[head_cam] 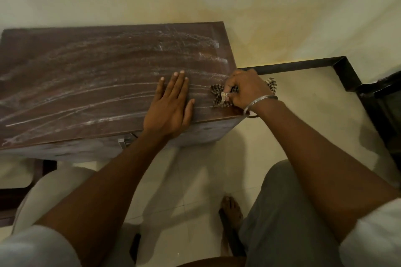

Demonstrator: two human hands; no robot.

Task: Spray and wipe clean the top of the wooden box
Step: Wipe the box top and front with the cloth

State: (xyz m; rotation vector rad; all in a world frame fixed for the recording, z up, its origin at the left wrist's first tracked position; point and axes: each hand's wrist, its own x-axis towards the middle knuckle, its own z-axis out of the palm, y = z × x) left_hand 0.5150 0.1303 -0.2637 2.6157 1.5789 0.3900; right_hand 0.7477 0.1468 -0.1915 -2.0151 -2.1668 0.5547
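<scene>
The dark wooden box (pixel 86 76) fills the left and middle of the view, its top streaked with long whitish wet arcs. My left hand (pixel 171 106) lies flat on the top near the front right part, fingers straight and together. My right hand (pixel 245 91) grips a bunched checkered cloth (pixel 219 95) at the box's right edge, near the front right corner; part of the cloth sticks out behind the hand past the edge. No spray bottle is in view.
A cream wall rises behind the box. A black skirting strip (pixel 303 65) runs along the floor to the right, ending at a dark object (pixel 386 110). Pale floor tiles, my knees and a bare foot (pixel 231 210) lie below the box front.
</scene>
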